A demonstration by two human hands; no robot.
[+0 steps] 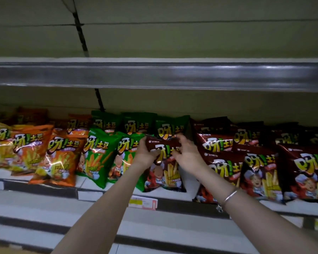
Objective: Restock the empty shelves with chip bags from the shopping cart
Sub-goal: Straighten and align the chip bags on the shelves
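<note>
Pinching the brown chip bag (163, 174) by its top, left hand (145, 154) and right hand (187, 155) flank it.

- Shop, snack aisle: long tiered shelving set against a flat back panel (191, 39).
- Slotted upright (79, 28) runs up the panel between shelf bays.
- Clear label rail (154, 76) runs along the upper shelf front; a printed price label (143, 202) sits on the edge of the stocked shelf (189, 191).
- Same-brand chip bags face outward in colour blocks: orange bags (62, 158), green bags (97, 154), dark red bags (305, 171).
</note>
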